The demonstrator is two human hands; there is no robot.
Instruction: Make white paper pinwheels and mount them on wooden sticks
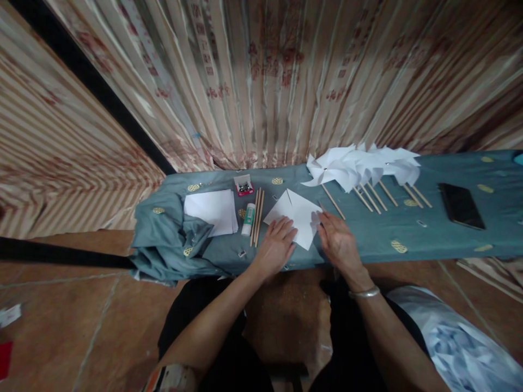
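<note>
A square of white paper (300,215) lies turned cornerwise on the cloth, with a slit running in from its top corner. My left hand (278,242) rests flat on the lower left part of the sheet, fingers stretched out. At the right corner, my right hand (337,239) has its fingers bent around the paper's edge. Left of the sheet are several wooden sticks (257,218) and a green and white glue stick (248,219). A small red box (244,185) of shiny metal pieces stands behind them. Farther left is a stack of white paper (210,212).
White paper pinwheels (359,166) on wooden sticks overlap at the back right. A dark phone (461,206) lies farther right. Bunched cloth (163,239) covers the bench's left end. Curtains (278,81) hang behind, and a clear plastic bag (461,343) is on the floor at right.
</note>
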